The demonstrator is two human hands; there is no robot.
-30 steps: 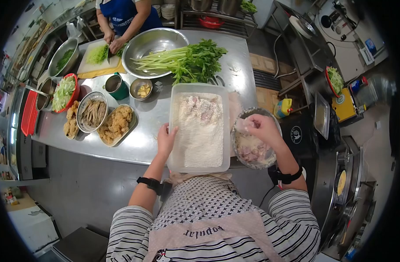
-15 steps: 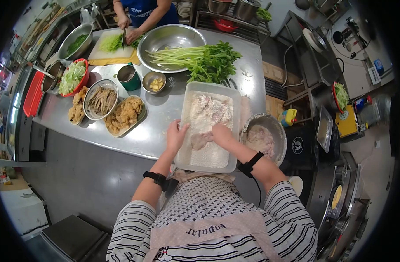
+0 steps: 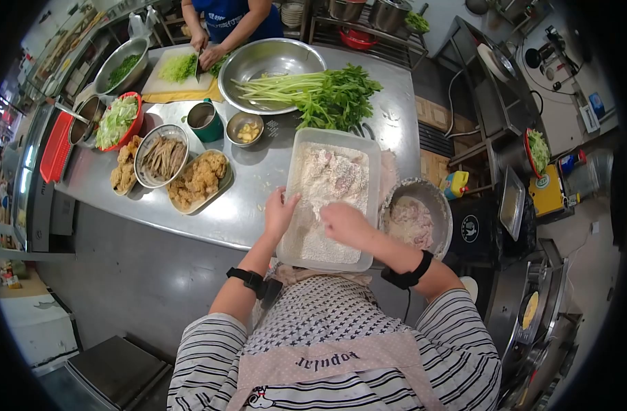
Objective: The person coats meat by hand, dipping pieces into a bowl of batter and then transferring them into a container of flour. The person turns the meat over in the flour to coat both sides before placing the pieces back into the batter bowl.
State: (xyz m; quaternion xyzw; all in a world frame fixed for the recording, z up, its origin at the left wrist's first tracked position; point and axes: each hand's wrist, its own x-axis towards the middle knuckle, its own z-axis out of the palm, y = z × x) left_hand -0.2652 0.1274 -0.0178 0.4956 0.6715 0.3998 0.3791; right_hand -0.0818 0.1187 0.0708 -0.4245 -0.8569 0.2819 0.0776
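A clear plastic tub [image 3: 302, 236] of pale flour stands at the table's front edge, with floured meat pieces [image 3: 336, 171] in its far half. My left hand [image 3: 280, 212] grips the tub's left rim, thumb on the inner side. Over the flour in the middle of the tub is my right hand [image 3: 344, 225], its fingers closed and curled downward; what they hold, if anything, is hidden. Right of the tub, a metal pot [image 3: 445, 222] contains raw, pale pink meat [image 3: 411, 222].
Behind the tub lie leafy celery [image 3: 344, 96] and a large steel bowl [image 3: 241, 58]. Fried pieces [image 3: 200, 179], a bowl of small fish [image 3: 164, 157] and a green mug [image 3: 205, 122] stand left. Across the table, a person's hands [image 3: 214, 55] cut greens with a knife.
My right hand has moved slightly left and turned across the tub. The meat piece that lay beneath it in the near half no longer shows there. My left hand stays on the rim.
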